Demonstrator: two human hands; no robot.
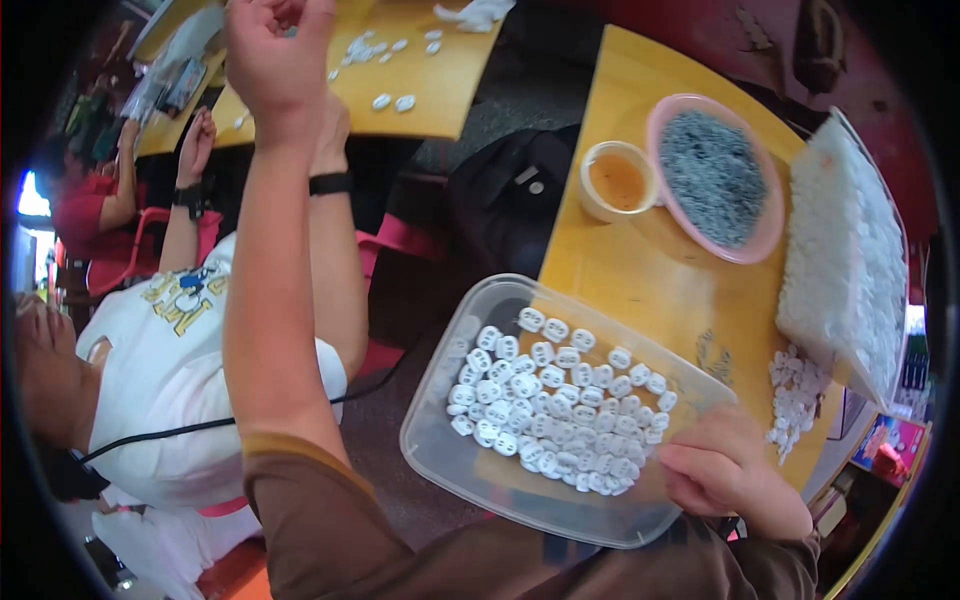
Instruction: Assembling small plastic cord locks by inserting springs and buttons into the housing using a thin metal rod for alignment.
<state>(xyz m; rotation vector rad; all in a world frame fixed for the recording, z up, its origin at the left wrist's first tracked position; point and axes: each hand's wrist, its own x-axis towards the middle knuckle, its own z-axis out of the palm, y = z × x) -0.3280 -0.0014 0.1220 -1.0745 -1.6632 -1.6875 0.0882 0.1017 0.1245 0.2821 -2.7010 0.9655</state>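
My right hand [722,462] grips the near right rim of a clear plastic tub [440,440], its fingers closed over the edge. The tub is tilted and holds many small white rounded plastic pieces [520,410], each with two dark holes. My left arm reaches far up and away to the left, over a neighbouring table. At the top edge of the picture is my left hand [280,60], its fingers curled and partly cut off. What lies in those fingers, if anything, cannot be made out.
On the yellow table [620,265] stand a pink bowl [715,180] of small grey springs, a cup [618,182] of amber liquid and a large container [845,260] of white parts. Loose white pieces [795,400] lie beside it. A person in a white shirt [180,380] sits close on the left.
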